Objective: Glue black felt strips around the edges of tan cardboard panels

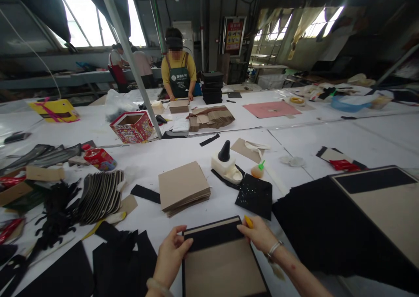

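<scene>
In front of me lies a grey-brown cardboard panel (222,266) with black edging and a black strip across its top. My left hand (172,255) grips its upper left edge, thumb on top. At the upper right corner, my right hand (260,236) presses on the edge with its fingers. A small orange-yellow tool (248,221) sticks out of that hand; most of it is hidden. Beyond the panel is a stack of cardboard sheets (185,186). A black square piece (254,196) with white specks lies past my right hand.
A white block with a black cone (224,153) stands ahead. Large black sheets (307,223) and another bordered panel (382,201) lie at right. Black scraps (126,262) and curved strips (100,196) lie at left. A person in an apron (178,74) works across the table near a slanted pole (131,57).
</scene>
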Tool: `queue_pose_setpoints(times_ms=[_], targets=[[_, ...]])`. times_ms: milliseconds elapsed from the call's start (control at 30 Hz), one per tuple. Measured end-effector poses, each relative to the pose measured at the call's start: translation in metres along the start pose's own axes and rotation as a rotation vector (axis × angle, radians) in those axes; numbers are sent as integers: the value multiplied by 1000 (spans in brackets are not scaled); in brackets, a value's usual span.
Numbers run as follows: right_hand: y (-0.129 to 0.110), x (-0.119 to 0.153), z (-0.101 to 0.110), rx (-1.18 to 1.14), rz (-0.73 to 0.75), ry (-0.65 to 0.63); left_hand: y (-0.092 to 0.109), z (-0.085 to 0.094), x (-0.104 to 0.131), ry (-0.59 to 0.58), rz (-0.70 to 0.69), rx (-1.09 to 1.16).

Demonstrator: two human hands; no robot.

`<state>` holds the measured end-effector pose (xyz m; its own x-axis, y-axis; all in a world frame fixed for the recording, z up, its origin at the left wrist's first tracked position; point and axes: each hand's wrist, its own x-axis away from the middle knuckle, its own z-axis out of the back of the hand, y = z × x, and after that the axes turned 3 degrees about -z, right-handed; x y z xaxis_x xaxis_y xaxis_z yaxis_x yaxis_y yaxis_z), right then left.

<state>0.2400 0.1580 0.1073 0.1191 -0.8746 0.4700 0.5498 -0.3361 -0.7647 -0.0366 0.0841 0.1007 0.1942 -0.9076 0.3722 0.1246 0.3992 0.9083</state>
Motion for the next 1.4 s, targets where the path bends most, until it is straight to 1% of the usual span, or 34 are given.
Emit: queue_pose_setpoints(times_ms=[100,200,300,700,1033,1267,1333,1400], targets=[[-2,-5,1,81,40,51,-3,-2,-5,40,-48,-151],[-4,-6,1,174,84,116,-3,-3,-5,96,-90,-330],[-4,-7,-1,240,106,147,0,-5,-2,143,-87,-396],[12,-11,-9,357,117,168,-2,-7,-1,191,-70,-439],[21,-15,-12,397,158,151,-4,-11,-1,222,-84,-373],[19,-16,-13,417,155,167,-1,-11,-3,206,-63,-309],[22,-17,-14,412,155,169,0,-12,-3,218,-60,-291],[30,-19,-14,391,151,161,1,-14,0,243,-58,-270]])
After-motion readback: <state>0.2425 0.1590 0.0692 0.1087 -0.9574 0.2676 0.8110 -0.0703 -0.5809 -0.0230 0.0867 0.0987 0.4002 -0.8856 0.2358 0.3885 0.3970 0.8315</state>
